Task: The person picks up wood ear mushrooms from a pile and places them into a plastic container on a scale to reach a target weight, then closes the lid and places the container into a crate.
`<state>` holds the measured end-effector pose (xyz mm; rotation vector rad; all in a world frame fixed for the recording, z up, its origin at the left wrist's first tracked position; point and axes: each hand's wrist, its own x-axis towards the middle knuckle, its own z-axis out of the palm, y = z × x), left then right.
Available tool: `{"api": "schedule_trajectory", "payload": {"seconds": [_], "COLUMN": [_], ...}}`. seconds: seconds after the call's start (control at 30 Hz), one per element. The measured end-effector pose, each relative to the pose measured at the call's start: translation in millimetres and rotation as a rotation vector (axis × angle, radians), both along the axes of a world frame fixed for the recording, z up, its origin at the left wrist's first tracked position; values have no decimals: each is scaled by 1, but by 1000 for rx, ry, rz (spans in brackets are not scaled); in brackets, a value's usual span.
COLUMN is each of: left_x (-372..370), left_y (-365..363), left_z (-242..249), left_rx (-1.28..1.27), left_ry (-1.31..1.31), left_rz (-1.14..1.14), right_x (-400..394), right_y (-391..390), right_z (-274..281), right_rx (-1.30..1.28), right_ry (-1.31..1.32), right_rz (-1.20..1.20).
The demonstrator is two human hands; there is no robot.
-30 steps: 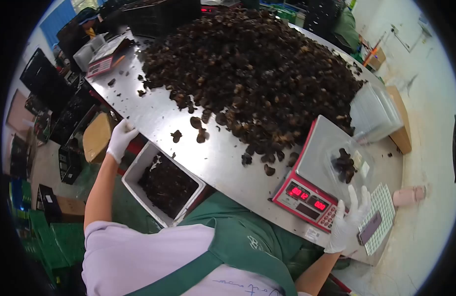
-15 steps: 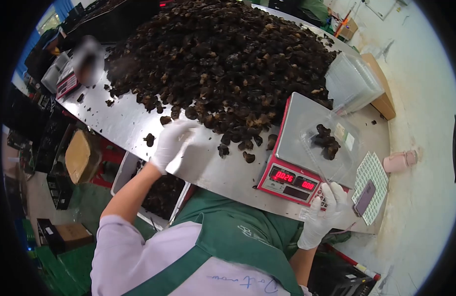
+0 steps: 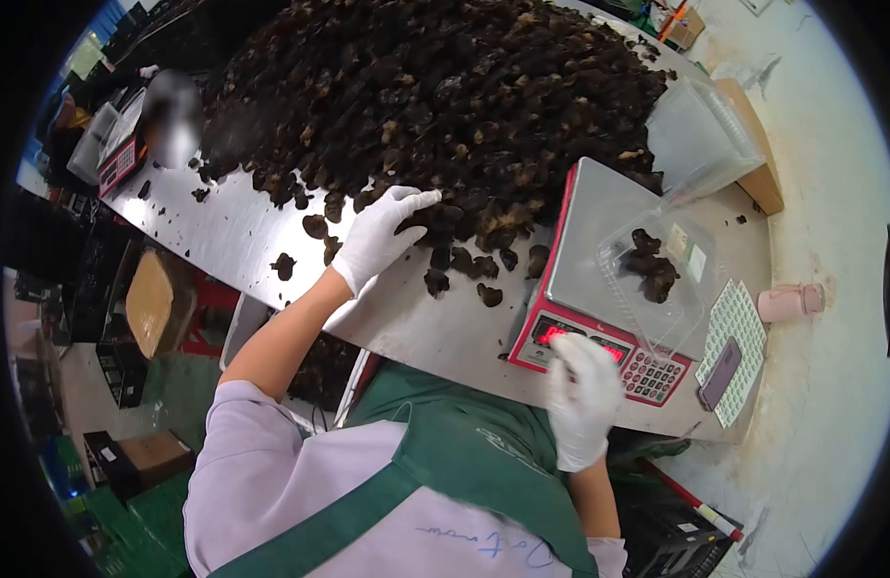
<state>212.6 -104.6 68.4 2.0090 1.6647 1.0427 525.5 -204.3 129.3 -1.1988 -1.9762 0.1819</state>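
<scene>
Plainly, two white-gloved hands held apart, the left hand (image 3: 377,241) at the pile and the right hand (image 3: 584,390) over the scale display
The left forearm slants up and forward, palm down, thumb spread from the fingers, whose tips meet the near edge of one big pile of dark, ruffled pieces (image 3: 435,106); the right hand bends above the display of one red-edged scale (image 3: 582,246), and whether its fingers are closed or touching I cannot tell. The pile lies ahead of both hands on one metal table (image 3: 397,318). On the scale, ahead and to the right of the right hand, sits one open clear container (image 3: 678,308) with a few overlapping dark pieces inside. Farther right are one phone (image 3: 720,372) and one pink cup (image 3: 790,303)
</scene>
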Motion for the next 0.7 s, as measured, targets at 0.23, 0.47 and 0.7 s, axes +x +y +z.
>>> {"api": "schedule_trajectory", "payload": {"seconds": [0.23, 0.47, 0.7], "left_x": [12, 15, -8], "left_y": [-79, -123, -74], "left_z": [-30, -44, 0], "left_rx": [92, -215, 108], "left_ry": [389, -110, 48], "left_rz": [-132, -421, 103], "right_x": [-61, -115, -111], "right_y": [26, 53, 48], "right_z": [-40, -60, -73], "right_rx": [-274, -261, -143], "right_ry": [31, -202, -143], "right_rz": [160, 187, 224]}}
